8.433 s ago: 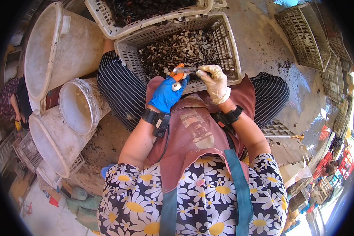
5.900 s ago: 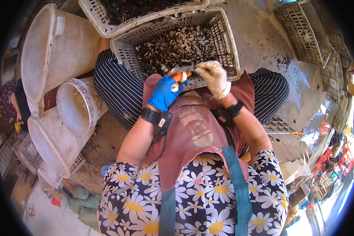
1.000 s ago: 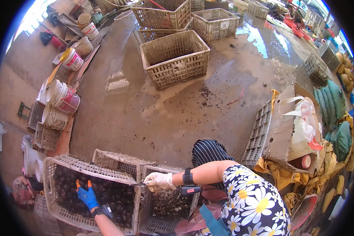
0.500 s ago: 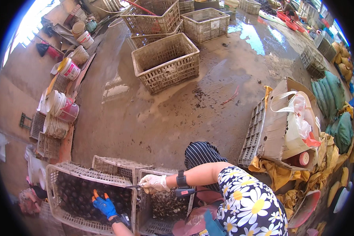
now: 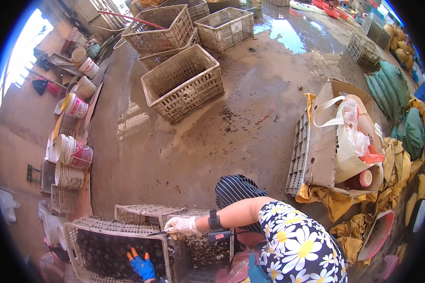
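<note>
My left hand (image 5: pixel 143 268), in a blue glove with orange fingertips, reaches into a pale plastic crate (image 5: pixel 118 227) at the lower left. Its fingers are stretched apart over a mass of dark, rounded shellfish (image 5: pixel 101 252), and no shell shows in its grip. Above the rim between this crate and its neighbour, my right hand (image 5: pixel 183 226), gloved in white, is closed on a thin dark blade-like tool (image 5: pixel 158 233) pointing left. Small pale and dark shell pieces (image 5: pixel 212 252) fill part of the crate beneath my right forearm.
Another crate (image 5: pixel 148 211) adjoins these two on the far side. Muddy crates (image 5: pixel 186 89) stand ahead on the wet floor. Buckets (image 5: pixel 78 153) line the left side. To the right are a cardboard box (image 5: pixel 323 141) with bags, yellow sacking (image 5: pixel 352 240) and green sacks (image 5: pixel 392 85).
The whole view has shifted. My left hand has moved right and nearer over the dark shellfish. My right hand stays by the rim, still closed on the thin tool.
</note>
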Available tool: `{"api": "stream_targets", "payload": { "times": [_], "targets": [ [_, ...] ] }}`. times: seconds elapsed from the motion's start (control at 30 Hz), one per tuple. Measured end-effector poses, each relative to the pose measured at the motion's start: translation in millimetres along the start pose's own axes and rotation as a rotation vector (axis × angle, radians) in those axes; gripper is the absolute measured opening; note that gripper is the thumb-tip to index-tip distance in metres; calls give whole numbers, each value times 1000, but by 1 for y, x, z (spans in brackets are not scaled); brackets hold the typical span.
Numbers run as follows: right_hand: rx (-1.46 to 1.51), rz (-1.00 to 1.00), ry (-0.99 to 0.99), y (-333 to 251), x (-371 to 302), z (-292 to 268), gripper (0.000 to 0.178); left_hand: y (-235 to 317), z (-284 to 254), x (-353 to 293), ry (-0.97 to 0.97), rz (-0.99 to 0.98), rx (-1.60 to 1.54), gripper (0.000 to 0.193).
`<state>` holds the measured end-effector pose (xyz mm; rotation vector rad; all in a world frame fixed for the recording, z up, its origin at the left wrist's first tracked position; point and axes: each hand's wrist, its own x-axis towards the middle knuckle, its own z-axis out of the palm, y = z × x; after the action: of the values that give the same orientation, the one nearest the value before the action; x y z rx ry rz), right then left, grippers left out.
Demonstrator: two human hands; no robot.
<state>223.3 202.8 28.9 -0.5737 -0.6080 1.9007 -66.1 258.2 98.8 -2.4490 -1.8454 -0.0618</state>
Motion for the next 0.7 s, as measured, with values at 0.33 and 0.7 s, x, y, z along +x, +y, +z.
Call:
{"api": "stream_targets", "payload": {
  "times": [0.33,0.7],
  "targets": [
    [46,17,16,-4,-1,1,16,-88,-67,91,372,8,234,68],
    [87,46,61,9,8,-14,17,-123,-52,122,250,-208,573,76]
  ]
}}
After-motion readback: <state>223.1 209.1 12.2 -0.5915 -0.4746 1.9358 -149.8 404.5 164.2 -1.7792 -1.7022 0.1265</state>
